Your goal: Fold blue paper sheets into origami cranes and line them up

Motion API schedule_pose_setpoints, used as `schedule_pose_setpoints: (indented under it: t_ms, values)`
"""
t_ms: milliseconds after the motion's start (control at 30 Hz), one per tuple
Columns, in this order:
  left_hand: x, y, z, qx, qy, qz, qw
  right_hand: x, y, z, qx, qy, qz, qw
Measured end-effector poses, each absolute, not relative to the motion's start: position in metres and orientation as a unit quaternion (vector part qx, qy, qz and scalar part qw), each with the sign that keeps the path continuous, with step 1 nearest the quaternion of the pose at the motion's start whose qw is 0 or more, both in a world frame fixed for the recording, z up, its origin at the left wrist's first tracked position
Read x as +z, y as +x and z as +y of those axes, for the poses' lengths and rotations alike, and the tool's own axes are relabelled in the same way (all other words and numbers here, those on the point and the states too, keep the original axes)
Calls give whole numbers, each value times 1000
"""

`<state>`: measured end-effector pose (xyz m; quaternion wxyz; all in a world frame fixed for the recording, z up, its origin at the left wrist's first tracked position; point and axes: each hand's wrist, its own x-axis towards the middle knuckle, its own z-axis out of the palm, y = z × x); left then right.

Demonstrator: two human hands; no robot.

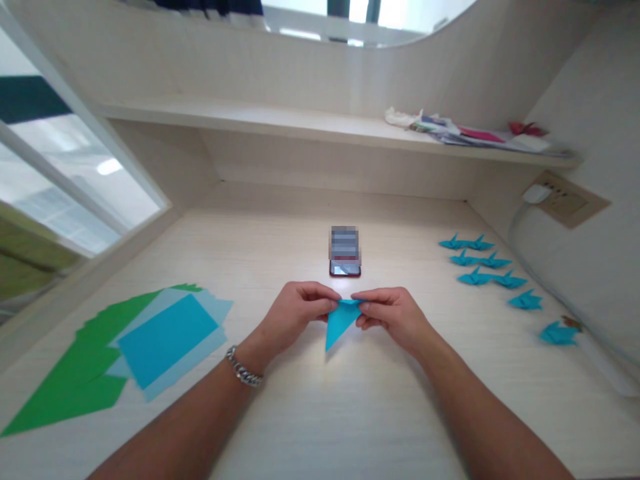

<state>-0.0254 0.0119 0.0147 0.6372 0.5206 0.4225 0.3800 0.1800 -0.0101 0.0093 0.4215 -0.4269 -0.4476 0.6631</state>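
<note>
A folded piece of blue origami paper [342, 325] is held between both hands above the desk, one pointed corner hanging down toward me. My left hand [299, 308] pinches its upper left edge between thumb and fingers. On the upper right edge, my right hand [393, 309] grips it the same way, with the fingers partly curled behind the paper. Just beyond the hands lies a phone [345, 269], its screen blurred out.
Blue sheets [167, 340] overlap green sheets [65, 387] on the left. Several folded blue paper cranes [493, 279] line the right side. A charger [537, 194] sits in the wall socket, its cable running down the right edge. Papers [475, 135] lie on the shelf [280, 127].
</note>
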Motion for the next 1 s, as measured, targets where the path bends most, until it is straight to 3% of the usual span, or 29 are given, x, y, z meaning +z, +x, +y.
schedule_pose_setpoints:
  t_ms: [367,1000]
  values:
    - [18,-21,5,342,657,420,524,9,173,-12,576,-464,-551,388]
    - [15,-15,7,390,553,426,601,3,169,-11,528,-499,-550,411]
